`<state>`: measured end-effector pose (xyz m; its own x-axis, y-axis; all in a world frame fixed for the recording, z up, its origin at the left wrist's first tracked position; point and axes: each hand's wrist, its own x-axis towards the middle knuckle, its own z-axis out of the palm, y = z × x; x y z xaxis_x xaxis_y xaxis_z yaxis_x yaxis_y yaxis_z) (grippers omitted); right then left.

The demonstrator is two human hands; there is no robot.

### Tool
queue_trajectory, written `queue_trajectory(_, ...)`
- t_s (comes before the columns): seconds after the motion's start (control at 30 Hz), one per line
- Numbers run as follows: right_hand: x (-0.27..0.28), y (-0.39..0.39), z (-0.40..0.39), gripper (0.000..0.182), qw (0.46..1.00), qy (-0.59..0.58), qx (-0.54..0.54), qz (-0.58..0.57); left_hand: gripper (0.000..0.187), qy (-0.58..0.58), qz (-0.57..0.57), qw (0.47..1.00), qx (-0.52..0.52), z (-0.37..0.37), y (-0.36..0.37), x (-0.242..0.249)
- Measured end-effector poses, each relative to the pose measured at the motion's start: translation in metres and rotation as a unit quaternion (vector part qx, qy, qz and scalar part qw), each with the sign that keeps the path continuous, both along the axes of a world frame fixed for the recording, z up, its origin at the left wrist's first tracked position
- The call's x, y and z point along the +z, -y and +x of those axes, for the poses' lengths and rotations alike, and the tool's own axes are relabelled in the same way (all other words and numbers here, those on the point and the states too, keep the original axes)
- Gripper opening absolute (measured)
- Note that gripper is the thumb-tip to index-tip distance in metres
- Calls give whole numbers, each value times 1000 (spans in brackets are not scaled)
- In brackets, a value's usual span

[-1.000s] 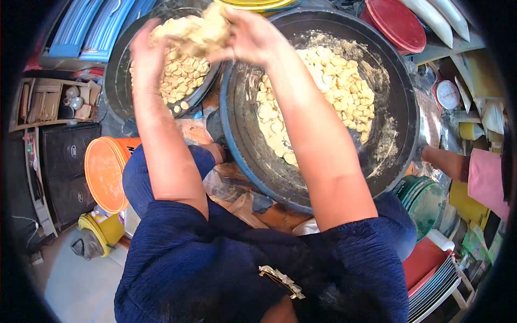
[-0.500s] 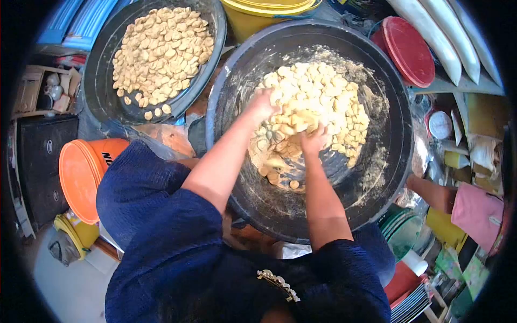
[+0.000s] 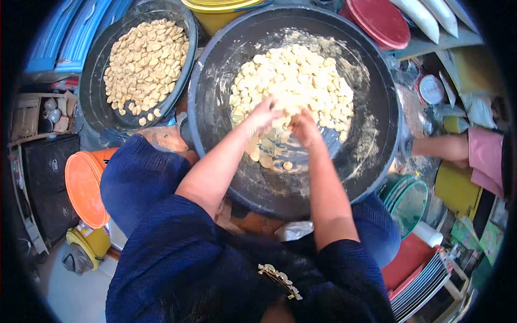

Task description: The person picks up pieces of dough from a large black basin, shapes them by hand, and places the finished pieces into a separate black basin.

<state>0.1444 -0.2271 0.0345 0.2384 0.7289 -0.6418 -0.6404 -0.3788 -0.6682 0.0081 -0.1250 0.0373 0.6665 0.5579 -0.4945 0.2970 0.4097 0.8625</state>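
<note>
A big black tub (image 3: 377,177) in front of me holds a heap of pale, flat, roundish pieces (image 3: 296,67), dusted with powder. My left hand (image 3: 264,116) is at the near side of the heap, its fingers apart and pointing inward. Close to it, my right hand (image 3: 305,128) bends over the same near edge with fingers loosely curved and apart. Glare between the hands washes out detail, so fingertip contact is hard to see. A few loose pieces lie below the hands on the tub's powdery bottom.
A second black tub (image 3: 89,91) with more tan pieces stands at the upper left. Around me are an orange bucket (image 3: 83,188), a yellow bucket (image 3: 226,16), a red lid (image 3: 379,21) and a green container (image 3: 409,202). Another person's leg (image 3: 441,148) extends in from the right.
My hands have come closer together at the heap's near edge, and more of the tub's bottom shows under them. The whole view has shifted slightly. The other person's leg shows more.
</note>
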Motion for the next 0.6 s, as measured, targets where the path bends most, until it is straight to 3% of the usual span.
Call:
queue_trajectory(0.03, 22, 2, 12, 40, 998, -3, 16, 60, 31, 111, -17, 993, 37, 7, -2, -2)
queue_trajectory(0.07, 48, 0, 21, 39, 992, -4, 35, 121, 33, 88, -17, 996, 18, 7, -6, 35)
queue_trajectory(0.1, 88, -3, 23, 40, 991, 30, 37, 121, 36, 67, -14, 998, 1, 7, -14, 87)
queue_trajectory(0.13, 127, -6, 24, 41, 990, 64, 39, 123, 38, 132, -50, 990, -16, 5, -19, 114)
queue_trajectory(0.23, 204, -8, 35, 32, 950, 269, 108, 113, 44, 260, -113, 958, -49, -1, -17, 179)
queue_trajectory(0.27, 229, -6, 38, 37, 939, 299, 126, 113, 48, 318, -149, 934, -59, -1, -15, 200)
queue_trajectory(0.33, 267, 1, 27, 38, 915, 367, 111, 125, 53, 311, -133, 934, -118, -3, -2, 236)
queue_trajectory(0.47, 301, 31, 3, 39, 913, 306, 93, 254, 58, 255, -64, 959, -103, -8, 31, 270)
queue_trajectory(0.6, 294, 56, -12, 36, 937, 50, 49, 343, 47, 291, -240, 921, -102, -17, 49, 254)
